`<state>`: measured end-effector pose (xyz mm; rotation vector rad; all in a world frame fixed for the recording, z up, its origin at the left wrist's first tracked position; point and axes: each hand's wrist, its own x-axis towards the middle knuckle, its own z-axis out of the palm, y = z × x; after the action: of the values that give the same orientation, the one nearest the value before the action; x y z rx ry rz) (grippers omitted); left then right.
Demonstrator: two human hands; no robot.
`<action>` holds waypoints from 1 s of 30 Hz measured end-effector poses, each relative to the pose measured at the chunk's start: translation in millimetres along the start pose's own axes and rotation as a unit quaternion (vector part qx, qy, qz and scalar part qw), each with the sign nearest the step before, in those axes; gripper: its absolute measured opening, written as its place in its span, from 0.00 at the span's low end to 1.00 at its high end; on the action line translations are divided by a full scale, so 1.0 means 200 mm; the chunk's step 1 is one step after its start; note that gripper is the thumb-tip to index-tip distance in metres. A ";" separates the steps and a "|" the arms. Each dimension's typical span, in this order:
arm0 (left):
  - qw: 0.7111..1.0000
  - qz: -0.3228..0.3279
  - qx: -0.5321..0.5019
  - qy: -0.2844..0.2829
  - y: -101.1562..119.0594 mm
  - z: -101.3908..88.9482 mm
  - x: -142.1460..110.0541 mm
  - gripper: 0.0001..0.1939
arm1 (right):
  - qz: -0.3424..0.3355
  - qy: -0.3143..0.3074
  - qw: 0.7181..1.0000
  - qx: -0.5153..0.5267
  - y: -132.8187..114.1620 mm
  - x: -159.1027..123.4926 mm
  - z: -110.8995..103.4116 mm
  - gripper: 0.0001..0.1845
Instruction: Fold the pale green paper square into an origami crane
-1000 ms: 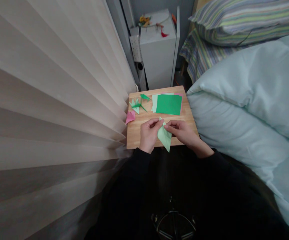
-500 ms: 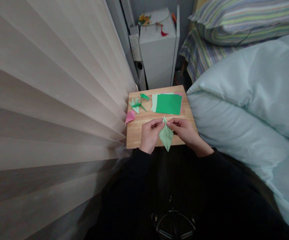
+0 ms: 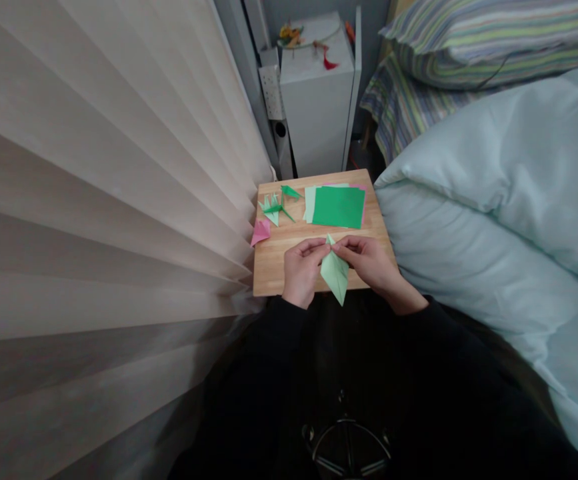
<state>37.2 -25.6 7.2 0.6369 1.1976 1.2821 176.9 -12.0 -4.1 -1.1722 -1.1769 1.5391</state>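
A: ok so what's up with the pale green folded paper point(image 3: 336, 275)?
B: It's up near the near edge of the table point(image 3: 271, 270), kite-shaped, narrow tip pointing back at the person and poking past that edge from this angle.
A: Who's got it?
B: Both. The left hand point(image 3: 301, 268) has thumb and fingers closed together on its upper end, and the right hand point(image 3: 369, 260) pinches that same end from the other side. Fingertips are nearly touching.
A: Anything else on there?
B: Yep, beyond the hands there's a dark green sheet point(image 3: 339, 207) on top of light green and pink ones. Over to the left, some green folded pieces point(image 3: 279, 210), plus a pink folded piece point(image 3: 261, 232) by the pleated curtain point(image 3: 133, 173).
A: And around it?
B: Pale blue quilt point(image 3: 489, 193) on the right, white cabinet point(image 3: 317, 117) past the far edge.
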 end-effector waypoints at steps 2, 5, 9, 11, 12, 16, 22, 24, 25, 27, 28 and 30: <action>1.000 -0.010 -0.016 0.010 -0.01 0.01 0.00 0.09 | -0.015 0.010 1.000 -0.010 0.00 0.00 0.01 0.22; 0.999 -0.014 -0.023 0.019 -0.01 0.01 0.00 0.09 | -0.027 0.019 0.999 -0.025 0.00 0.00 0.01 0.22; 1.000 -0.016 0.003 -0.022 0.01 0.00 -0.01 0.11 | -0.040 0.016 0.998 -0.050 -0.01 0.00 0.01 0.20; 0.999 -0.017 0.020 -0.047 0.02 -0.01 0.00 0.12 | -0.049 0.010 0.997 -0.066 -0.02 0.00 0.00 0.19; 0.998 -0.017 0.028 -0.054 0.02 -0.01 0.00 0.12 | -0.052 0.005 0.996 -0.073 -0.02 0.00 0.00 0.19; 0.997 -0.004 0.058 -0.060 0.01 -0.04 0.02 0.12 | -0.061 -0.009 0.995 -0.075 -0.01 -0.01 -0.01 0.20; 0.993 0.037 0.095 -0.055 0.00 -0.05 0.03 0.10 | -0.062 -0.010 0.995 -0.074 0.00 -0.01 0.00 0.21; 0.992 0.048 0.099 -0.054 0.00 -0.05 0.03 0.09 | -0.065 -0.013 0.995 -0.078 0.00 -0.01 0.00 0.22; 0.992 0.053 0.102 -0.053 0.00 -0.05 0.03 0.08 | -0.067 -0.017 0.994 -0.079 0.00 -0.01 0.00 0.21; 0.991 0.061 0.105 -0.048 0.00 -0.04 0.03 0.08 | -0.069 -0.021 0.994 -0.081 0.00 -0.01 0.00 0.21; 0.992 0.063 0.104 -0.045 0.00 -0.04 0.04 0.08 | -0.069 -0.023 0.994 -0.082 0.00 -0.01 0.00 0.20; 0.993 0.062 0.094 -0.040 0.00 -0.04 0.04 0.08 | -0.069 -0.026 0.994 -0.084 -0.01 -0.01 0.00 0.20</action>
<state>28.9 -20.5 2.8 0.9045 1.2373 1.2416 177.9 -13.4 -2.1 -1.1400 -1.4148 1.3949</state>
